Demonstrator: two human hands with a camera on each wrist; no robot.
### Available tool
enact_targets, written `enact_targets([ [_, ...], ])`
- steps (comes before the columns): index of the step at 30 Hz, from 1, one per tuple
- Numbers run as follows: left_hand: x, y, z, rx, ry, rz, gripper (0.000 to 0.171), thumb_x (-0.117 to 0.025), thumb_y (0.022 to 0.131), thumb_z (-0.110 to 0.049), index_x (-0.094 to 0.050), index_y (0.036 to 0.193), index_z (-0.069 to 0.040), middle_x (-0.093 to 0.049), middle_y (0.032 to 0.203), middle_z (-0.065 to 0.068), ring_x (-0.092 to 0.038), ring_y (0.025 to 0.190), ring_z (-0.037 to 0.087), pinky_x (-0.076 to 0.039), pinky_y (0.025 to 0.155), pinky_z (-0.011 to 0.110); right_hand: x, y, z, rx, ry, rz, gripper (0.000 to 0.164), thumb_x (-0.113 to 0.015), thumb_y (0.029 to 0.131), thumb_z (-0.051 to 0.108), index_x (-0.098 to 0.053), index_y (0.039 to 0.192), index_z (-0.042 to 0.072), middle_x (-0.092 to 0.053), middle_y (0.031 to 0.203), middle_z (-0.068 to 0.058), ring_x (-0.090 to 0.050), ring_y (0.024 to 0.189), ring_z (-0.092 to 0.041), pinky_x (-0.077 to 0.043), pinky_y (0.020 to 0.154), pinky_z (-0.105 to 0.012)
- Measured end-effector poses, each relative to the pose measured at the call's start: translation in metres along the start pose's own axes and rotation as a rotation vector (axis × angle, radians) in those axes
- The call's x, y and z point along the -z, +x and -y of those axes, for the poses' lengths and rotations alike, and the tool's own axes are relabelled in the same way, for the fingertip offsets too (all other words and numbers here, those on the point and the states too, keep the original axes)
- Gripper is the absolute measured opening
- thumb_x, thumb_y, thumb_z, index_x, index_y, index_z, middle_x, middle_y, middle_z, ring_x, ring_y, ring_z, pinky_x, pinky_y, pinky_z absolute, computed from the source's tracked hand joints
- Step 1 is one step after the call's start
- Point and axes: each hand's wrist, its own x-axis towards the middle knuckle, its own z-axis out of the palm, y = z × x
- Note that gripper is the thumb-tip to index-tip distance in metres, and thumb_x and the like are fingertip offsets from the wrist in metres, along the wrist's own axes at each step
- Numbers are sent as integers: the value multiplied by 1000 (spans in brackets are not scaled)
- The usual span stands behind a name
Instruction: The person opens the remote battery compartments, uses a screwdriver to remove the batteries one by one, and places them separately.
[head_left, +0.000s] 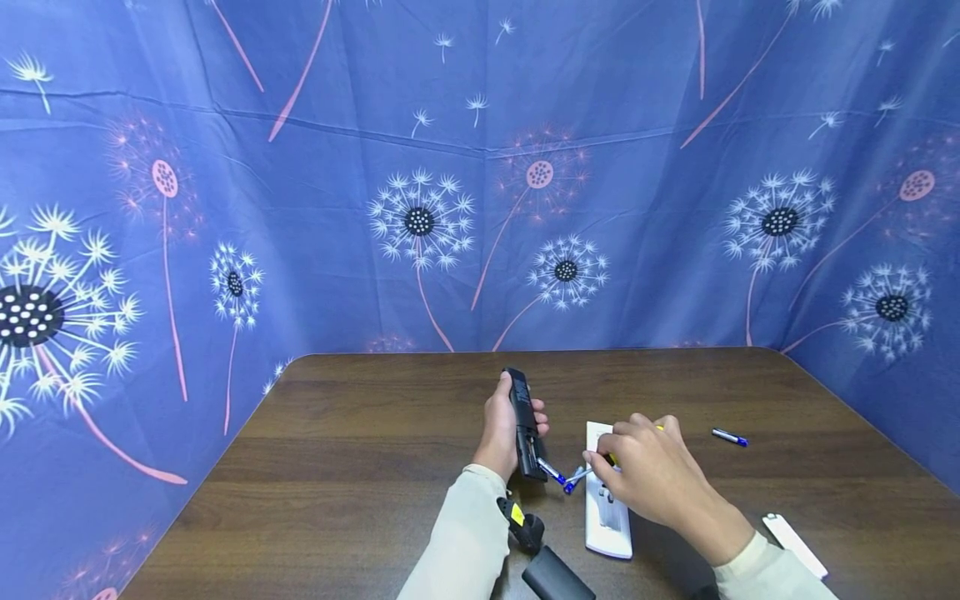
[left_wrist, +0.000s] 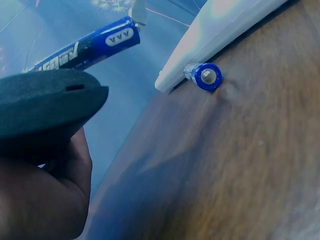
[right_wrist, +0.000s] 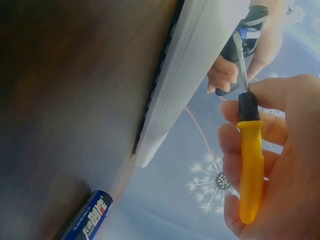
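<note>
My left hand (head_left: 497, 435) grips a black remote control (head_left: 522, 400), its back facing up and its battery bay open at the near end. A blue battery (left_wrist: 105, 45) sticks out of that bay at a slant. My right hand (head_left: 654, 473) holds a screwdriver (right_wrist: 251, 170) with a yellow and black handle, its metal tip at the battery's end. Whether tip and battery touch, I cannot tell. Beneath the tip, a second blue battery (left_wrist: 207, 76) lies on the table against a white remote control (head_left: 609, 533), which rests button side down, partly behind my right hand.
On the brown table (head_left: 360, 450), another blue battery (head_left: 730, 437) lies at the right. A narrow white cover (head_left: 795, 546) is near my right forearm. A black rectangular object (head_left: 557, 575) sits at the front edge of view. A patterned blue curtain (head_left: 315, 208) surrounds the table.
</note>
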Motion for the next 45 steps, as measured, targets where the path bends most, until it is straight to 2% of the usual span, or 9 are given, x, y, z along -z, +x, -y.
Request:
enact_targets([
  [4,1,-1,0,10,9,-1,65,-35,104,-57,-53,122,3,-67,90,16,-62,62,16,-56,56,28,0,-1,1,-8,19,17,22,-76,87,35,-68,68,28,-58,69,14,-44,66,-8,-31,63,-40],
  [15,1,-1,-1,12,-1,22,64,-33,105,-56,-45,130,2,-66,95,17,-62,63,16,-55,55,28,3,-2,3,-21,47,71,28,-73,89,37,-62,64,32,-47,64,21,-41,64,-7,-28,62,-37],
  [21,1,-1,0,7,8,17,61,-34,105,-54,-47,128,1,-66,96,19,-63,63,16,-56,56,28,4,-2,4,-26,50,87,31,-72,90,38,-59,63,34,-43,62,22,-39,64,-7,-28,63,-38],
  [31,2,-1,0,18,0,22,66,-34,105,-57,-44,133,2,-66,92,14,-62,63,16,-56,56,28,4,-2,5,-48,85,124,28,-73,90,38,-62,65,32,-48,64,22,-41,65,-6,-31,65,-38],
  [39,2,-1,0,1,14,33,63,-33,105,-56,-46,131,0,-66,98,19,-62,64,17,-56,57,29,2,-4,6,-48,103,117,26,-70,92,46,-65,70,33,-51,68,22,-47,70,-5,-32,64,-36],
  [45,1,-2,0,9,12,28,65,-33,105,-56,-44,133,1,-66,98,19,-62,64,17,-56,58,29,2,-6,6,-28,117,33,19,-74,90,44,-67,78,31,-54,73,22,-47,72,-4,-34,63,-33],
])
